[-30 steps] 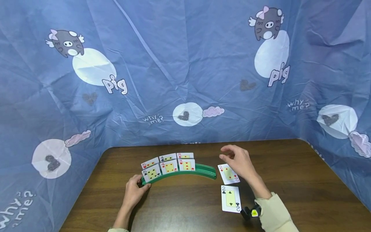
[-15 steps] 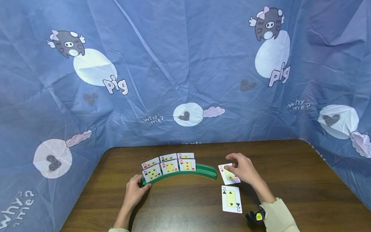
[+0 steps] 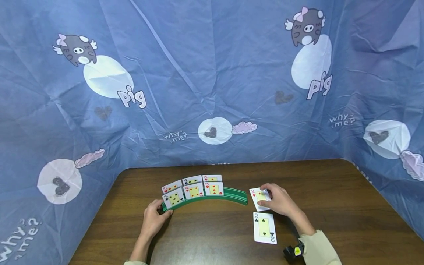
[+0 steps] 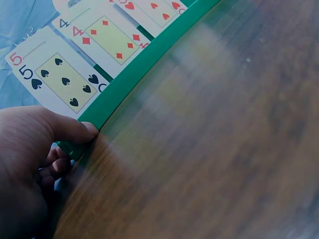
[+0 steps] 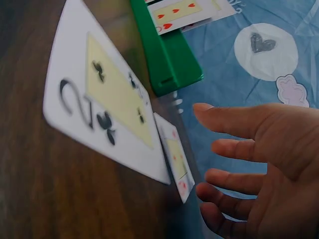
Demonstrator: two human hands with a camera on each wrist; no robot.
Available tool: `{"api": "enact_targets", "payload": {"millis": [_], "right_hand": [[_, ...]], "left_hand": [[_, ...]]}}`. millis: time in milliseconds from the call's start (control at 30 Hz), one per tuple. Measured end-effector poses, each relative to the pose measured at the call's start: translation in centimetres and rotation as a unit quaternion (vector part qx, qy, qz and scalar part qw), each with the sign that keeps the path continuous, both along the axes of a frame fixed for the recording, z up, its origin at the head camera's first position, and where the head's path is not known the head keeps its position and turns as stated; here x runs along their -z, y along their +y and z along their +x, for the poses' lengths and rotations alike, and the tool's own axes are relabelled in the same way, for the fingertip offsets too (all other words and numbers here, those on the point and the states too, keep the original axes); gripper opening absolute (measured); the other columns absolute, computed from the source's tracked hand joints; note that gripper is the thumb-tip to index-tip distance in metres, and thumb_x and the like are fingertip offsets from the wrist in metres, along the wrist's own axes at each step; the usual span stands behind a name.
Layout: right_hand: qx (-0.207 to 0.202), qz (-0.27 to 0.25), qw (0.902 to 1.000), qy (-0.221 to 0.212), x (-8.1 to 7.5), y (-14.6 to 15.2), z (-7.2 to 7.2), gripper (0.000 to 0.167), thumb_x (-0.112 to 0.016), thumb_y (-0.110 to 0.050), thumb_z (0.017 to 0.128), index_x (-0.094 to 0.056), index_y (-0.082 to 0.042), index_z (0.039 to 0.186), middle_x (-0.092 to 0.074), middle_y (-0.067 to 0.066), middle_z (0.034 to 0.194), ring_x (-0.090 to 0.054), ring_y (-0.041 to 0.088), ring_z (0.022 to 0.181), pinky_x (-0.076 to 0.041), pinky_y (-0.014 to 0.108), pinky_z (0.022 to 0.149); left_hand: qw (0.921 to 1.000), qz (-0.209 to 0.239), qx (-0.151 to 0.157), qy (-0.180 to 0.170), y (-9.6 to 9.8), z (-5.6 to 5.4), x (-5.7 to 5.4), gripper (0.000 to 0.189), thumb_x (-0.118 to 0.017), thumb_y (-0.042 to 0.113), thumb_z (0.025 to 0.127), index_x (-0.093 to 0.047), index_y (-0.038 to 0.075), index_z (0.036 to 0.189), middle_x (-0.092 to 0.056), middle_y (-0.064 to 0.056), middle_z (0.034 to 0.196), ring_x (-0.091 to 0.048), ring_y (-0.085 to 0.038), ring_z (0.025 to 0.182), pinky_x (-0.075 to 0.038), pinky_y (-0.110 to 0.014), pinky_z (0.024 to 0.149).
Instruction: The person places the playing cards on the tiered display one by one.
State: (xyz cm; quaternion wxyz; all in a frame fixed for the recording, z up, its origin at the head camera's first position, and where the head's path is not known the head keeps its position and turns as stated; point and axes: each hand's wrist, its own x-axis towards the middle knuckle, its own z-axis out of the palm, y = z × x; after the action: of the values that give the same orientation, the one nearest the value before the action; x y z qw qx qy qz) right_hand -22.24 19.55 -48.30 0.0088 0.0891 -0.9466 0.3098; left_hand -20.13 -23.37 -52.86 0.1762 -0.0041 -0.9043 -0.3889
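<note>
My left hand (image 3: 154, 217) grips the left end of a curved green card holder (image 3: 235, 195), thumb on its front edge in the left wrist view. Standing in its front row are the five of spades (image 3: 173, 199), four of diamonds (image 3: 193, 191) and three of hearts (image 3: 214, 188); more cards show behind them. Past the holder's right end, the two of diamonds (image 3: 255, 194) lies face up, partly covered by my right hand (image 3: 281, 201). That hand's thumb and fingers are spread over the card; in the right wrist view they stand apart with nothing between them.
Nearer the front lies the two of clubs (image 3: 264, 228), face up below the two of diamonds. Everything is on a dark wooden table (image 3: 205, 235), with a blue printed cloth (image 3: 185, 92) hanging behind and at both sides.
My right hand has come down and slightly toward me, from above and behind the two of diamonds to over it. The left hand and the holder have stayed put.
</note>
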Motion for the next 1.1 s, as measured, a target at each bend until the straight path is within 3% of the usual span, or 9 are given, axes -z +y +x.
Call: {"api": "enact_targets", "payload": {"millis": [100, 300, 533, 1100], "right_hand": [[-0.007, 0.012, 0.9999, 0.007, 0.5, 0.1, 0.0, 0.052, -0.086, -0.022, 0.076, -0.065, -0.003, 0.119, -0.065, 0.019, 0.122, -0.062, 0.030, 0.105, -0.049, 0.046, 0.089], [-0.031, 0.017, 0.9988, 0.033, 1.2, 0.5, -0.1, 0.051, -0.086, -0.027, 0.074, -0.066, -0.003, 0.114, -0.061, 0.024, 0.128, -0.056, 0.043, 0.122, -0.042, 0.059, 0.102], [-0.028, 0.041, 0.9985, 0.023, 1.9, 0.6, -0.3, 0.054, -0.086, -0.040, 0.073, -0.067, -0.010, 0.113, -0.056, 0.024, 0.137, -0.053, 0.046, 0.119, -0.044, 0.061, 0.096], [0.000, 0.089, 0.9960, -0.004, 2.0, 0.4, -0.8, 0.063, -0.087, -0.045, 0.071, -0.065, -0.006, 0.115, -0.049, 0.027, 0.147, -0.052, 0.047, 0.121, -0.048, 0.064, 0.089]], "left_hand": [[0.9998, 0.001, 0.001, 0.018, 0.1, 0.0, 0.0, 0.025, -0.079, 0.003, 0.067, -0.071, -0.003, 0.091, -0.061, -0.008, 0.081, -0.048, -0.018, 0.078, -0.034, -0.029, 0.070], [0.9990, 0.000, -0.001, -0.044, -0.1, -0.2, -0.1, 0.026, -0.080, 0.005, 0.074, -0.072, -0.002, 0.098, -0.063, -0.010, 0.088, -0.050, -0.020, 0.085, -0.036, -0.031, 0.075], [0.9978, -0.006, -0.005, -0.066, -0.1, -0.2, -0.4, 0.029, -0.080, 0.006, 0.076, -0.072, -0.002, 0.102, -0.065, -0.011, 0.093, -0.051, -0.021, 0.088, -0.037, -0.031, 0.077], [0.9989, -0.005, -0.001, -0.046, -0.2, -0.1, -0.3, 0.027, -0.081, 0.006, 0.073, -0.072, -0.001, 0.098, -0.065, -0.009, 0.089, -0.050, -0.018, 0.084, -0.036, -0.030, 0.075]]}}
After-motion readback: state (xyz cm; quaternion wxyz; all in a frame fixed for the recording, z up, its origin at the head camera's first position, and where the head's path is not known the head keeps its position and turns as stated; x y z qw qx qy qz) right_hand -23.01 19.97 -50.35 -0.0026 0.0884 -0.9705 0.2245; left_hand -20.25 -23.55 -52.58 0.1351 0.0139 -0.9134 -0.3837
